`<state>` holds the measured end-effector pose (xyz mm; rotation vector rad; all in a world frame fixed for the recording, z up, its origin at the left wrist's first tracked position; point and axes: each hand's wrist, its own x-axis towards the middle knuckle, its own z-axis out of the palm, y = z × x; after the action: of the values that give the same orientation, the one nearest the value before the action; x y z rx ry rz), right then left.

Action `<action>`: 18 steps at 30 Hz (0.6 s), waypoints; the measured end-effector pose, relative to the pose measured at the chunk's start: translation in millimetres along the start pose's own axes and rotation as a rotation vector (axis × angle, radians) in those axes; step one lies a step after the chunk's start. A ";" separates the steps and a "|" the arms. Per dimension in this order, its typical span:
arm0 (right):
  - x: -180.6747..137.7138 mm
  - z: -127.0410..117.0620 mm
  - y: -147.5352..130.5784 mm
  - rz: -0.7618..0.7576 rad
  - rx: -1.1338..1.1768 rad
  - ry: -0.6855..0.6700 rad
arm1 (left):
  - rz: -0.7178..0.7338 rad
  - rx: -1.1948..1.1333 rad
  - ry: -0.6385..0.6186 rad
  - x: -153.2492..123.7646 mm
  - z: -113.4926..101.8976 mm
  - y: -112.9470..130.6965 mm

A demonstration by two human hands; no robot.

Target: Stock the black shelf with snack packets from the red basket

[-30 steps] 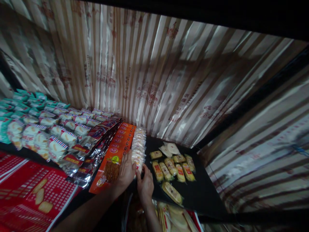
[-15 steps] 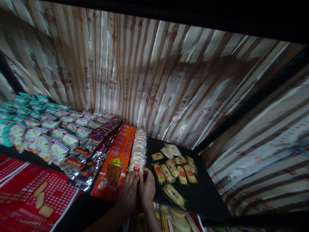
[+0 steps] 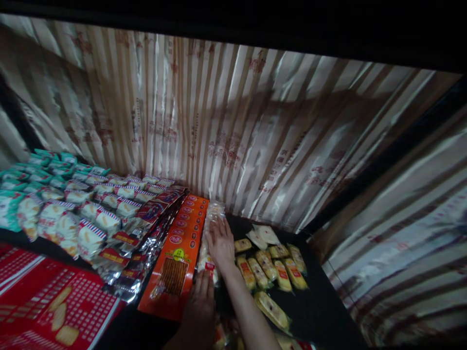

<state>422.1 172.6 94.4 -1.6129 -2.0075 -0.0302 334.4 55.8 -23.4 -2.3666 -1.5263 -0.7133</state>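
A narrow row of white snacks in clear wrappers (image 3: 217, 209), with a red label on the near pack, lies between an orange snack packet (image 3: 186, 233) and several yellow wrapped cakes (image 3: 264, 265). My right hand (image 3: 221, 245) lies over the middle of the row, palm down with fingers stretched towards the back, hiding part of it. At the near end, my left hand (image 3: 203, 291) rests its outstretched fingers against the row, beside the orange packet. Neither hand is closed around anything. The left wrist is dim.
To the left lie dark shiny foil packets (image 3: 146, 218), white striped packets (image 3: 124, 206) and green packets (image 3: 10, 204). A red printed bag or box (image 3: 44, 291) is at the front left. Striped sheeting (image 3: 226, 121) hangs behind the black shelf (image 3: 310, 311). Flat white packets (image 3: 266, 234) lie behind the cakes.
My right hand has moved from the near end to the back along the row and now lies flat on it. My left hand stays at the near end. The view has shifted slightly.
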 end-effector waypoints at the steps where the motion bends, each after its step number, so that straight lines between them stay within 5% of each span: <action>1: 11.6 1.6 -1.3 0.009 -0.029 -0.048 | -0.012 -0.015 -0.003 0.2 0.3 1.0; 8: 46.6 17.4 2.6 0.094 -0.084 -0.314 | -0.039 -0.080 -0.057 2.3 -3.5 2.9; 18: 54.6 21.2 14.0 0.086 -0.130 -0.377 | -0.060 -0.079 0.127 0.3 9.5 7.6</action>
<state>419.7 232.7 95.6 -1.8999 -2.2500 0.1931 344.0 57.0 -30.8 -2.2900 -1.5481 -0.9348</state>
